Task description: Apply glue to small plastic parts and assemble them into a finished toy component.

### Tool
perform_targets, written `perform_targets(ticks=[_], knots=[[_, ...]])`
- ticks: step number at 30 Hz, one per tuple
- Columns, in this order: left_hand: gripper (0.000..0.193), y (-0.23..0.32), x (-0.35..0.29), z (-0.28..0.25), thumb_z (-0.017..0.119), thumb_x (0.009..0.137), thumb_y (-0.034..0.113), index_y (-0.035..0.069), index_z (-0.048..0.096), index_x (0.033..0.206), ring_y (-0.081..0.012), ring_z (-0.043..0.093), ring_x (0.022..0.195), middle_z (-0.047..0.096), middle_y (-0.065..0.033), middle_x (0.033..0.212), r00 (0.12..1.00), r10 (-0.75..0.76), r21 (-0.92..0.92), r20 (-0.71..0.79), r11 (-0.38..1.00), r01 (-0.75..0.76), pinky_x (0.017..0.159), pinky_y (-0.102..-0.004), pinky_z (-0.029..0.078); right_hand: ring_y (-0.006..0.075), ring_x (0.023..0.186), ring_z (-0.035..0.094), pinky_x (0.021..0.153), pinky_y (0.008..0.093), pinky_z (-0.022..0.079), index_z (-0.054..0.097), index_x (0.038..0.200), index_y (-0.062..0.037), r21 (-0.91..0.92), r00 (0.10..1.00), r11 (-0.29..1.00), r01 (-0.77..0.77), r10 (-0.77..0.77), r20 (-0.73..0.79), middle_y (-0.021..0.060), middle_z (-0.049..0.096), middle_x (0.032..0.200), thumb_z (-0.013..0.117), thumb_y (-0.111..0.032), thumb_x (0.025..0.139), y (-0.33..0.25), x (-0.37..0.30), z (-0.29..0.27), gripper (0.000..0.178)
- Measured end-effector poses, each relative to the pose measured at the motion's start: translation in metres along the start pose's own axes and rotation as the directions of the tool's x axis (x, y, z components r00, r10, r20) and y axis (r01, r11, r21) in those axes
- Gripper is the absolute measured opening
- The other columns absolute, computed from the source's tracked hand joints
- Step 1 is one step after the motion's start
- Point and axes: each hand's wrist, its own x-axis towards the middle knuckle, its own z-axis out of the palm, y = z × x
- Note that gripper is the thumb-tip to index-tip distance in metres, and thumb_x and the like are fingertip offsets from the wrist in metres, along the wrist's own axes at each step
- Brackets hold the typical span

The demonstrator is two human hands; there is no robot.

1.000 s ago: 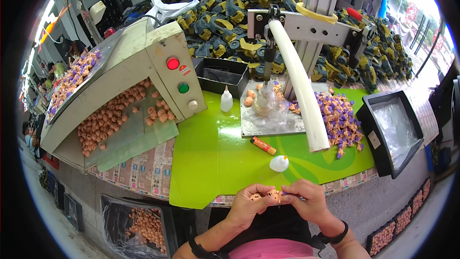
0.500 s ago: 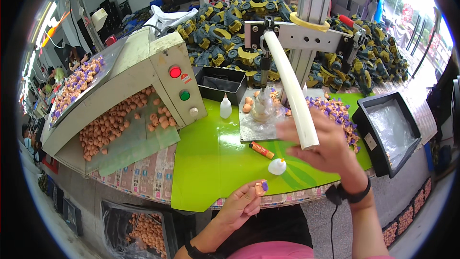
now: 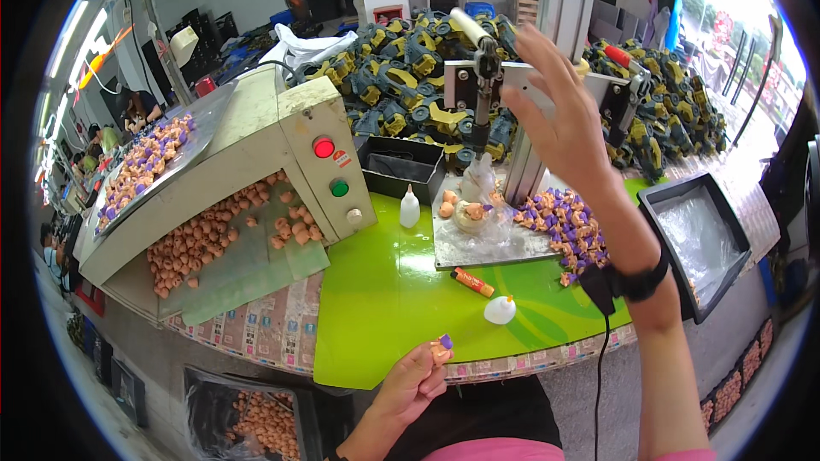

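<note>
My left hand [image 3: 403,382] is low at the table's near edge, with thumb and fingers pinching a small peach-and-purple plastic figure [image 3: 441,350]. Up beside the hand press, my right hand [image 3: 559,111] is raised with its fingers stretched and thumb apart, holding nothing. The press's white lever handle [image 3: 470,29] points up and away, apart from the hand. Beneath its plunger [image 3: 481,124], a plastic-wrapped fixture [image 3: 471,213] on the metal base plate [image 3: 457,249] bears a peach-coloured piece. A few round peach pieces [image 3: 447,202] lie beside the fixture.
Peach-and-purple figures [image 3: 568,226] are heaped right of the press, near a black tray [image 3: 699,235]. Two white squeeze bottles [image 3: 410,209] and an orange tube [image 3: 472,283] stand or lie on the green mat. A beige machine [image 3: 312,145] with peach pieces occupies the left.
The lever has swung from pointing down toward me to pointing up and away. My right hand has risen from the lever's lower end; my left hand, still pinching the figure, has shifted slightly left and down.
</note>
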Motion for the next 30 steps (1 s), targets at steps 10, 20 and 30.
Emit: perform_targets(ticks=[10,20,30], knots=[[0.030,0.018,0.004,0.002,0.061,0.092,0.033,0.005,0.059,0.103,-0.0047,0.039,0.054,0.056,0.0020,0.091,0.999,0.032,-0.006,0.029,0.999,-0.032,0.051,-0.0203,0.033,0.0373,0.114,0.049,0.097,0.0435,0.041,0.064,0.109,-0.0070,-0.124,0.793,0.944,-0.305,0.324,0.516,0.0200,0.055,0.122,0.062,-0.020,0.086,0.032,-0.150,0.060,0.027],[0.022,0.032,-0.001,0.010,0.052,0.098,0.028,0.008,0.054,0.106,-0.0060,0.039,0.055,0.049,0.0045,0.080,0.994,0.079,0.071,-0.075,0.995,-0.074,0.050,-0.0203,0.036,0.0346,0.094,0.060,0.079,0.0416,0.049,0.064,0.099,-0.0042,-0.014,0.832,0.873,-0.487,0.469,0.297,0.0140,0.060,0.100,0.058,-0.008,0.085,0.021,-0.151,0.011,0.016],[0.021,0.086,0.011,-0.005,0.055,0.097,0.028,0.009,0.057,0.106,-0.0068,0.047,0.060,0.059,0.0031,0.090,0.974,0.182,0.155,-0.133,0.975,-0.161,0.054,-0.0210,0.041,0.0329,0.095,0.061,0.085,0.0395,0.049,0.068,0.095,-0.0057,-0.741,0.611,0.180,-0.647,0.703,-0.363,0.0146,0.067,0.094,0.063,-0.017,0.083,0.097,-0.232,-0.244,0.017]])
